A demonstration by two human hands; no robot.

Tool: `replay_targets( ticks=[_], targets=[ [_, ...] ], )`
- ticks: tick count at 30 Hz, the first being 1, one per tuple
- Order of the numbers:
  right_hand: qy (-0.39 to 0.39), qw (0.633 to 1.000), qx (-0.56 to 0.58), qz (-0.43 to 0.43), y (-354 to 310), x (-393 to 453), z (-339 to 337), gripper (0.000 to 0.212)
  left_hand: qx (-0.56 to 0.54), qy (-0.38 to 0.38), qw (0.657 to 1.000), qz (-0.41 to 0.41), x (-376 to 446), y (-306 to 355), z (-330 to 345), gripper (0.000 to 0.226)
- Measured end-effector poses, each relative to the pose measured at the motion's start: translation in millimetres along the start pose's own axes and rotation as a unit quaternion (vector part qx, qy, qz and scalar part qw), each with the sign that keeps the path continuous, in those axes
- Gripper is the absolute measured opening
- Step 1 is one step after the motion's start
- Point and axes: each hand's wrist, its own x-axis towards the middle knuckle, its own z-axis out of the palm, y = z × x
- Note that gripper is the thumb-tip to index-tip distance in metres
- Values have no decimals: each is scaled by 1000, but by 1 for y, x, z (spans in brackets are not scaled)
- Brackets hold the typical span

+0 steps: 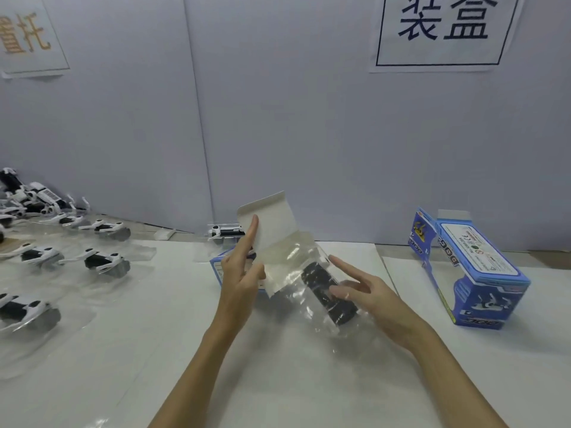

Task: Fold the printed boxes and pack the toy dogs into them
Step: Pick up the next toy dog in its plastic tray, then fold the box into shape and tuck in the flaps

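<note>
A blue printed box [217, 268] lies at the table's middle with its white end flap [272, 220] raised. My left hand [242, 267] holds the box at its open end, index finger straight up along the flap. A black and white toy dog in a clear plastic tray [327, 296] sticks out of the box opening toward me. My right hand [367, 291] rests on the tray's right side with straight fingers pressing it. A second blue printed box [472, 270], folded up with a window cutout, stands at the right.
Several toy dogs in clear trays [102, 261] are spread over the left of the white table [154, 350]. A heap of loose toy dogs [27, 196] sits at the far left. One more trayed dog [225, 233] lies by the grey back wall [309, 134].
</note>
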Motion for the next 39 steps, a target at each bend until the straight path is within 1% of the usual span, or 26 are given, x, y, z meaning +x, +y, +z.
replay_targets(
  ticks=[2, 5, 7, 10, 14, 19, 22, 24, 25, 27, 28, 29, 32, 33, 34, 36, 37, 38, 39],
  targets=[
    [54, 998, -18, -8, -1, 3, -2, 62, 32, -13, 999, 13, -4, 6, 3, 79],
    [83, 994, -72, -29, 0, 5, -5, 64, 95, -14, 995, 21, -9, 11, 8, 84],
    [95, 986, -131, -43, 2, 6, -7, 67, 136, -26, 990, 37, -10, 9, 9, 85],
    [92, 977, -188, -43, 0, 2, -5, 71, 197, -68, 972, 105, -14, 5, 15, 89],
    [96, 970, -222, -38, -1, -1, -5, 70, 206, -61, 968, 126, -13, 1, 20, 85],
    [93, 956, -280, -12, 1, -1, -8, 74, 232, -86, 956, 157, -15, -1, 18, 81],
    [82, 940, -331, 14, 0, -2, -4, 75, 288, -134, 926, 202, -17, -2, 22, 82],
    [94, 939, -330, 15, 0, -1, 2, 74, 296, -164, 913, 227, -22, -1, 31, 83],
    [117, 945, -306, 5, 1, 1, 5, 68, 284, -171, 916, 227, -24, 0, 35, 80],
    [200, 961, -188, -25, 3, 6, 4, 44, 255, -176, 925, 222, -27, 2, 41, 68],
    [237, 963, -126, -36, 3, 9, 2, 34, 255, -180, 924, 220, -29, 3, 42, 66],
    [265, 961, -75, -40, 4, 11, -1, 30, 263, -189, 921, 217, -31, 4, 42, 73],
    [336, 939, 53, -46, 11, 16, -4, 30, 313, -213, 898, 224, -36, 5, 46, 114],
    [358, 926, 107, -54, 13, 17, -3, 30, 330, -210, 892, 229, -38, 5, 49, 124],
    [373, 910, 171, -61, 14, 19, -3, 30, 341, -203, 887, 236, -41, 4, 52, 126],
    [378, 876, 292, -60, 15, 20, -2, 29, 340, -192, 887, 246, -43, 2, 58, 113],
    [374, 866, 329, -50, 16, 21, -2, 27, 330, -192, 892, 243, -43, 1, 60, 105],
    [368, 864, 341, -33, 18, 22, -2, 26, 322, -194, 896, 236, -43, 0, 61, 99],
    [359, 872, 334, -15, 20, 22, 0, 26, 319, -195, 899, 230, -42, -1, 61, 97]
  ],
)
